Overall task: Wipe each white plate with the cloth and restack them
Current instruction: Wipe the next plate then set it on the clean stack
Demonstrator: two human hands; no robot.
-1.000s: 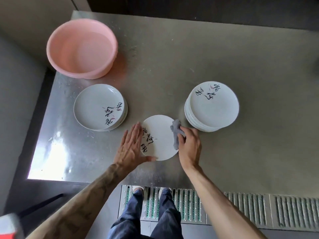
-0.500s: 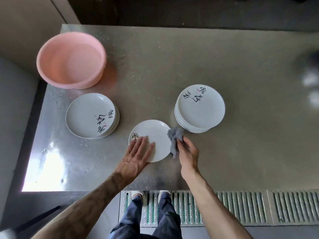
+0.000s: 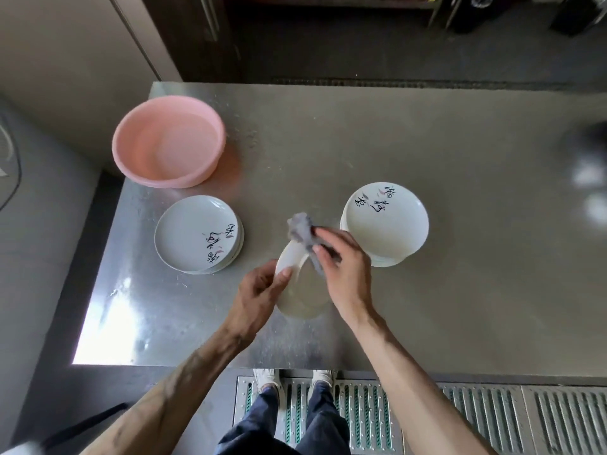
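Note:
A white plate [image 3: 300,290] is lifted and tilted above the steel table [image 3: 460,290], its plain underside facing me. My left hand [image 3: 261,290] grips its left rim, thumb on the face. My right hand [image 3: 341,267] holds a grey cloth [image 3: 300,229] against the plate's upper edge. A short stack of white plates with black lettering [image 3: 197,234] lies to the left. A taller stack of the same plates [image 3: 386,221] stands to the right, just behind my right hand.
A pink plastic basin [image 3: 169,142] sits at the table's back left corner. The table's near edge runs just above a slatted floor grate [image 3: 492,418] where my feet stand. A dark blurred object [image 3: 588,159] is at the far right.
The plate lay flat on the table under my left palm. Now my left hand has lifted and tilted it, and my right hand has brought the cloth onto its upper edge.

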